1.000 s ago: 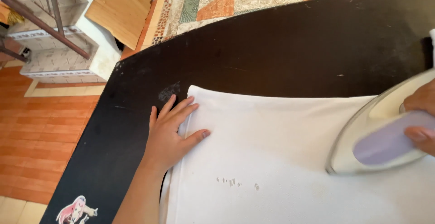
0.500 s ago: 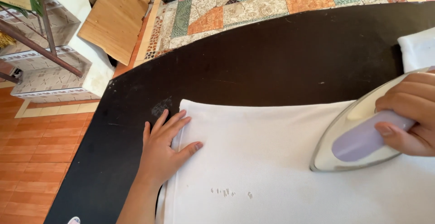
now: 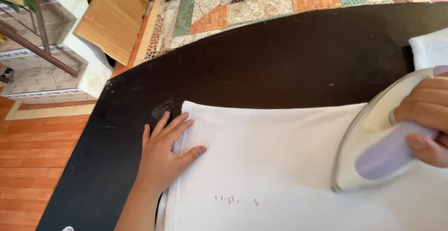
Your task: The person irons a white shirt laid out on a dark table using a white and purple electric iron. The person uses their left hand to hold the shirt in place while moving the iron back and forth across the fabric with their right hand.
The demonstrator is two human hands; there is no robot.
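Iron [image 3: 373, 142] flat on white cloth [image 3: 280, 165], right side of dark surface [image 3: 280, 53].
Right hand [image 3: 424, 123]: grip closed around the iron's lilac handle, thumb on the near side. Left hand [image 3: 163, 154]: fingers spread, palm flat, pressing the cloth's left edge, fingertips partly on the bare surface. Small pale marks on the cloth near its lower middle. Folded white fabric [image 3: 429, 49] beyond the iron. Patterned floor tiles [image 3: 261, 2] behind; wooden board [image 3: 114, 18] at upper left.

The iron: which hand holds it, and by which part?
The right hand grips the iron by its purple handle. The left hand holds nothing; it lies flat on the white cloth.
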